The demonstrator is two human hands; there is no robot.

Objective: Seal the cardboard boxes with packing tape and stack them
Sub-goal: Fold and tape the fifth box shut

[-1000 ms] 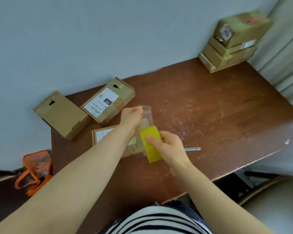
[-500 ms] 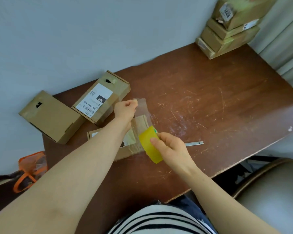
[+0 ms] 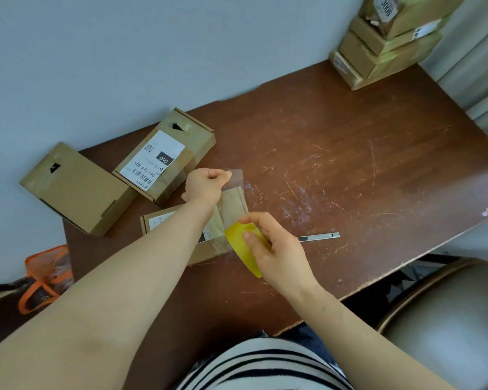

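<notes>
A stack of brown cardboard boxes [image 3: 386, 43] stands in the far right corner of the dark wooden tabletop [image 3: 350, 164]. These look finished, so part of the job seems done. Three boxes remain unstacked. A plain brown cardboard box [image 3: 74, 190] overhangs the left edge near the far corner. A brown cardboard box with a white shipping label [image 3: 164, 156] lies just beside it. A flat brown cardboard box [image 3: 166, 223] lies nearer the front edge, partly under the left forearm. Whether the first two already carry fresh tape I cannot tell.

The flat box looks to be the one being sealed. The left hand [image 3: 204, 185] is clenched, pinching the free end of a clear strip of tape [image 3: 234, 187] above the box's right end. The right hand [image 3: 279, 249] grasps the yellow roll of packing tape [image 3: 241, 243], just beside that end and closer to the front edge. The strip spans from hand to hand over the box, and whether it touches the cardboard cannot be made out. Pressing down, cutting and stacking seem left to do. A slim metal utility knife [image 3: 319, 237] lies just right of the right hand.
</notes>
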